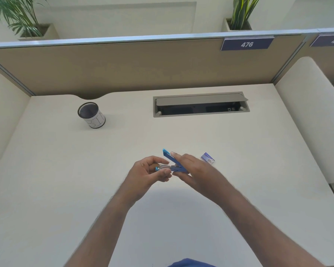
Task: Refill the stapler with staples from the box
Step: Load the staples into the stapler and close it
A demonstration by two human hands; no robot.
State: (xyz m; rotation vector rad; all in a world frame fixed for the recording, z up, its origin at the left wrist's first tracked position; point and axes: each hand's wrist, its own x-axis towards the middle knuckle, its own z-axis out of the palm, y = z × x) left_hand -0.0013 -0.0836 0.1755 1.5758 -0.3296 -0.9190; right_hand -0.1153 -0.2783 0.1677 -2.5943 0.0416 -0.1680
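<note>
The blue plastic stapler [175, 163] is held above the desk between both hands, its top arm hinged open. The left hand [146, 175] pinches the metal magazine end; the right hand [194, 170] grips the hinge end. The small cardboard staple box [208, 158] lies just beyond the right hand, untouched. Judged: opened, loading still outstanding; whether staples are inside cannot be told.

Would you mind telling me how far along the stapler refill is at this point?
Done: the stapler is hinged open, its blue top arm raised. In hand: the right hand holds its body while the left hand pinches the metal front end. Left: the staple box lies on the desk beyond the right hand, untouched; whether staples are loaded cannot be seen. Closing remains.
</note>
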